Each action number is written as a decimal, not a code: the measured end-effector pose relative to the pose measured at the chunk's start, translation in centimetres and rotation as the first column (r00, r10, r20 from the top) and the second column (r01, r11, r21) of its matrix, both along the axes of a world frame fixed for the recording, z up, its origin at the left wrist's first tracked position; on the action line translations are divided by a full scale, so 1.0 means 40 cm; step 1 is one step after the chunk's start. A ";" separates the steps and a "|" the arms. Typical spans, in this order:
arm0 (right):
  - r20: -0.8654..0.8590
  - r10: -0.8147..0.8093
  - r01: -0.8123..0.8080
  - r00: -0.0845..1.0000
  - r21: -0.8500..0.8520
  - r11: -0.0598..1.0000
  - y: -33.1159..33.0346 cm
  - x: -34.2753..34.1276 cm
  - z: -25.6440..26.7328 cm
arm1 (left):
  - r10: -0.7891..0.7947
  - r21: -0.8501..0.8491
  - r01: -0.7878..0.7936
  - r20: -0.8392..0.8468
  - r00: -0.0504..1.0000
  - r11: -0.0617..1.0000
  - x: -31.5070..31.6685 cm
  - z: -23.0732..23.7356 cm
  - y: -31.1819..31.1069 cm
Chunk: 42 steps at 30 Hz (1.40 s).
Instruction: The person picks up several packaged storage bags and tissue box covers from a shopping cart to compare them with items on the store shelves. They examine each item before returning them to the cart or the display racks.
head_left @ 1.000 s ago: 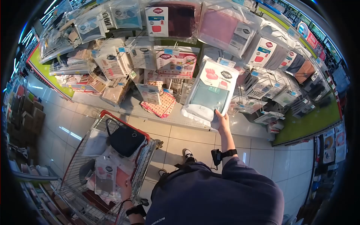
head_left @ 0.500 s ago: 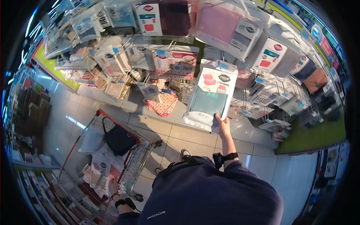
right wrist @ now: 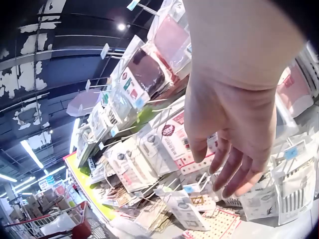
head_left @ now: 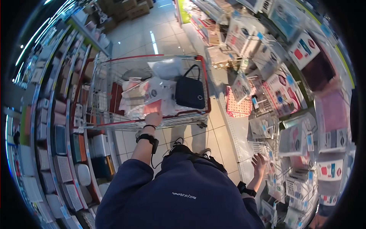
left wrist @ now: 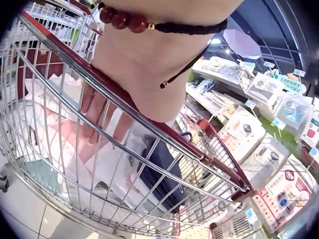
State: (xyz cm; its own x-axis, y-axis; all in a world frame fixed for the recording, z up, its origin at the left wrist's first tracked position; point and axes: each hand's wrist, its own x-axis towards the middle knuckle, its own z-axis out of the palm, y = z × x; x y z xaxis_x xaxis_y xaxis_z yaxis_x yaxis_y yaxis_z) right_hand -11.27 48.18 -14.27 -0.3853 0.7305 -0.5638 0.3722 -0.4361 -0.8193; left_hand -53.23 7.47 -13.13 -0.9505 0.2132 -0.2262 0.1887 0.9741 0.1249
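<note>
In the head view my left hand (head_left: 153, 119) is at the near red rail of a shopping cart (head_left: 145, 56). The left wrist view shows the heel of that hand on the rail, fingers bent over it and down inside the basket. Clear-bagged packages (head_left: 152, 91), a pink item (head_left: 153, 107) among them, lie in the cart beneath the fingers, beside a dark blue bag (head_left: 190, 92). My right hand (right wrist: 234, 134) holds nothing, its fingers loosely bent. Hanging packages (head_left: 263, 147) are close beside it in the head view.
Right of the cart stands a display rack hung with packaged goods (head_left: 280, 89), over a pale base shelf (head_left: 239, 143). Shelves of boxes and baskets (head_left: 63, 168) line the left. Cartons (head_left: 135, 9) are stacked far down the tiled aisle (head_left: 167, 40). Another person's hand (head_left: 318, 221) shows at lower right.
My view has turned left toward the cart. The right hand held a teal package before; now it is empty and lower beside the rack. The left hand stays at the cart.
</note>
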 end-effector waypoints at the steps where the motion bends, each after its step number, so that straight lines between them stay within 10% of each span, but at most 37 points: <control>1: -0.010 0.067 -0.067 0.998 0.003 0.998 -0.021 -0.031 0.003 | 0.018 0.000 -0.018 0.001 1.000 1.000 0.000 -0.011 -0.003; 10: -0.028 0.487 -0.483 0.873 0.097 0.870 -0.194 -0.350 0.116 | -0.263 -0.004 0.266 0.152 0.953 0.964 0.021 -0.019 -0.018; 15: 0.013 0.535 -0.533 0.845 0.117 0.838 -0.257 -0.418 0.140 | -0.518 0.341 0.399 0.425 0.742 0.851 -0.039 0.063 -0.054; 19: 0.014 0.484 -0.483 0.875 0.116 0.868 -0.298 -0.420 0.125 | -0.669 0.310 0.604 0.183 0.720 0.734 -0.260 -0.089 -0.138; 23: 0.100 0.425 -0.433 0.900 0.082 0.898 -0.349 -0.424 0.113 | -0.345 0.303 0.243 0.348 0.872 0.921 -0.425 -0.008 -0.204; 26: 0.291 0.387 -0.430 0.875 0.101 0.897 -0.407 -0.422 0.108 | -0.341 0.151 0.370 -0.189 0.921 0.917 -0.590 -0.195 -0.303; 30: 0.280 0.322 -0.380 0.905 0.189 0.905 -0.503 -0.406 0.135 | -0.053 0.431 0.023 0.058 0.997 0.902 -0.634 -0.297 -0.378; 32: 0.350 0.304 -0.377 0.886 0.161 0.912 -0.534 -0.400 0.174 | -0.165 0.342 0.144 0.034 0.986 0.929 -0.655 -0.335 -0.395; 35: 0.403 0.214 -0.307 0.890 0.182 0.934 -0.560 -0.370 0.214 | -0.236 0.129 0.217 0.157 0.959 0.968 -0.520 -0.065 -0.245; 42: 0.450 0.130 -0.246 0.884 0.209 0.946 -0.581 -0.340 0.211 | -0.244 -0.080 0.288 0.348 0.905 0.954 -0.524 -0.193 -0.265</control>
